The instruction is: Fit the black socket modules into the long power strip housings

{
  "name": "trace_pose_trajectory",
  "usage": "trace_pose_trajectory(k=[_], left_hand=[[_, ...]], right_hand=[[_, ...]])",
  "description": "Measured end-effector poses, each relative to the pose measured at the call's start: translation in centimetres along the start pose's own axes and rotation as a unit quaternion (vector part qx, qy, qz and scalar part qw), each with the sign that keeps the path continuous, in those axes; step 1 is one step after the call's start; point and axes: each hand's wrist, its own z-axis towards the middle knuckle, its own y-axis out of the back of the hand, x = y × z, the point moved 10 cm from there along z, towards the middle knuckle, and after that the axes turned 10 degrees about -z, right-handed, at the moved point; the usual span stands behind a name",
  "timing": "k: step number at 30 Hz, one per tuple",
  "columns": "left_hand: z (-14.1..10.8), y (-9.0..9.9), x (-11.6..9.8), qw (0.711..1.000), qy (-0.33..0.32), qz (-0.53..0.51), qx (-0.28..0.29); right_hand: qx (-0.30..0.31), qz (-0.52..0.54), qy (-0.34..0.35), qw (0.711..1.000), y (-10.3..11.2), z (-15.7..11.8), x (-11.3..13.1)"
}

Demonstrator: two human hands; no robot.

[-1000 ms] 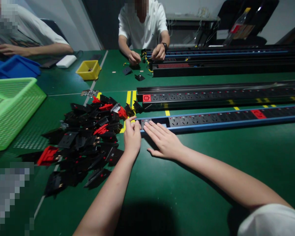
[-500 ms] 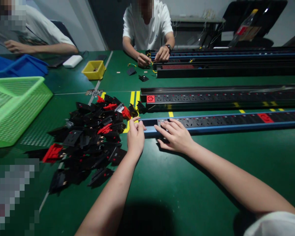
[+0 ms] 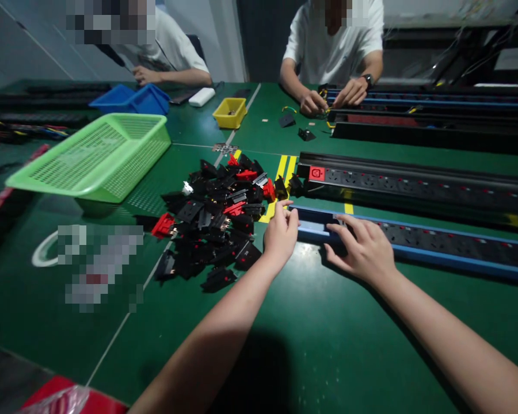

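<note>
A long blue-edged power strip (image 3: pixel 418 250) with black socket modules lies before me. My left hand (image 3: pixel 281 237) is closed around its left end, thumb and index finger at the rail. My right hand (image 3: pixel 365 247) rests over the strip farther right, fingers apart, fingertips at the left end of the socket row. Its thumb hangs off the near side. Between the hands a stretch of bare channel (image 3: pixel 313 225) shows. The modules under my right fingers are partly hidden. Left of my left hand is a pile of loose black and red socket modules (image 3: pixel 216 221).
Behind my strip lies a black power strip (image 3: pixel 397 184) with a red end socket. A green basket (image 3: pixel 125 164), blue bins (image 3: pixel 149 99) and a yellow bin (image 3: pixel 237 118) stand left and beyond. Across the table a co-worker's hands (image 3: pixel 349 93) handle wires; another person sits left.
My view has turned left, so everything sits farther right in the picture. My right hand is now farther from my left along the strip, and more bare channel shows between them.
</note>
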Motion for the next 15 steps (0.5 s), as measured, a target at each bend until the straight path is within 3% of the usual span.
trace_pose_trajectory(k=[6,15], left_hand=[[-0.1,0.0,-0.1,1.0,-0.004,0.004,0.003],[-0.1,0.0,-0.3,1.0,-0.007,0.0,0.004]], right_hand=[[0.009,0.005,0.004,1.0,-0.1,0.1,0.1],[-0.029,0.017,-0.017,0.999,1.4,0.5,-0.2]])
